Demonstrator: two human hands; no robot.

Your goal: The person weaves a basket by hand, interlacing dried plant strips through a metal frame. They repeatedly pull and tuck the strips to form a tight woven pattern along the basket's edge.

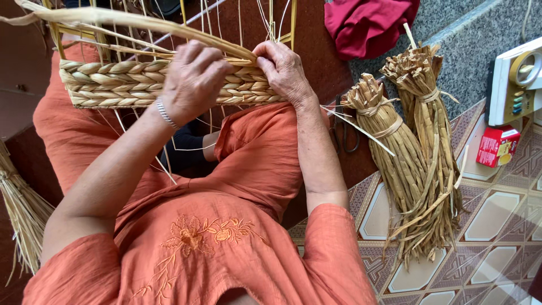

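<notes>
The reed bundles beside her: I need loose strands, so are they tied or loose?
Tied. Both reed bundles lie on the tiled floor with strips wound round their upper ends; lower ends splay.

Head camera looks steeply down, close over lap.

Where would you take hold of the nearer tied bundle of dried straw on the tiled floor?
Grip the straw bundle at its bound neck, just below the folded top, coming from above. The ties squeeze it narrowest there, while the lower ends splay loose. It lies beside the right hand, apart from it.
</notes>
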